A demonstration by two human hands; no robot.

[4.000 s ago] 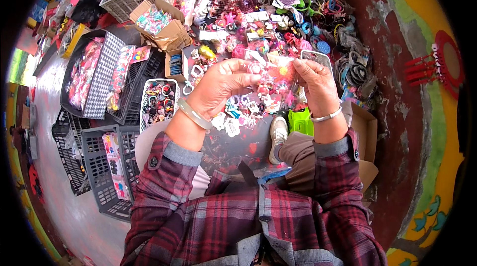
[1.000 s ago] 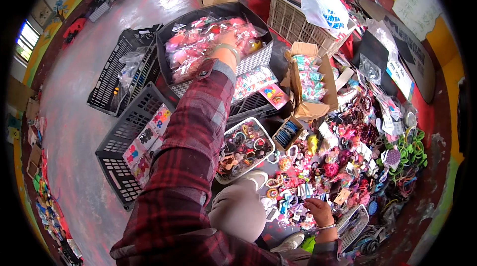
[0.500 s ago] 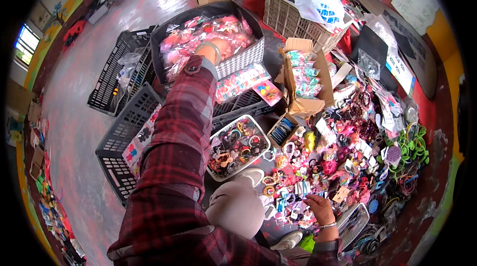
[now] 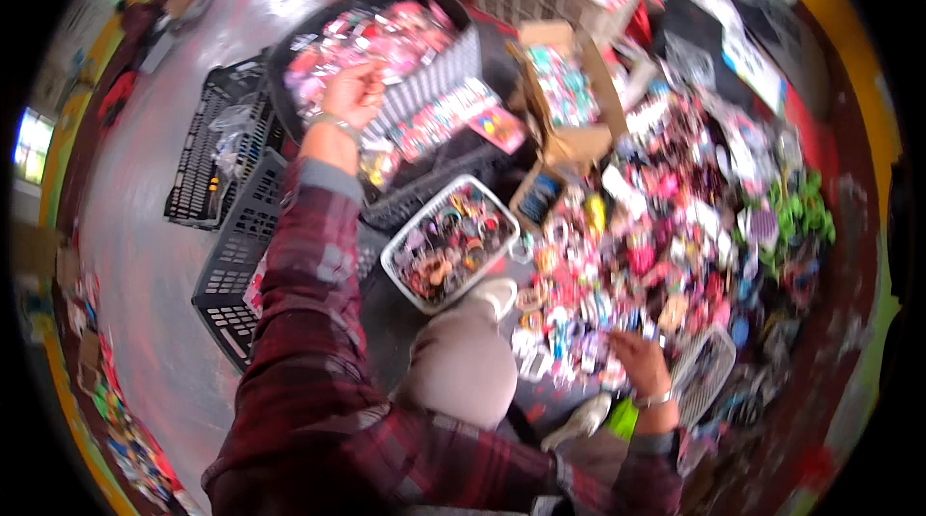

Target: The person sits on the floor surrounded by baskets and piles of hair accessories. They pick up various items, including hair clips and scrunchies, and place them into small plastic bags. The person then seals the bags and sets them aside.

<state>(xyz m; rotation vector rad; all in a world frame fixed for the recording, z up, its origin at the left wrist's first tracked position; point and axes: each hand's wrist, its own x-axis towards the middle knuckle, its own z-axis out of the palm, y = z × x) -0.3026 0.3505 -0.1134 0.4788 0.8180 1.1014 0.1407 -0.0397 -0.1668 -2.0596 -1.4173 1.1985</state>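
Left hand is curled above the black tub of pink packets, contents unclear | right hand is spread on the trinket heap | packets risk being spilled through overreach.

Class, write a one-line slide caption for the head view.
Left hand over a black tub of pink packets; right hand on a heap of trinkets.
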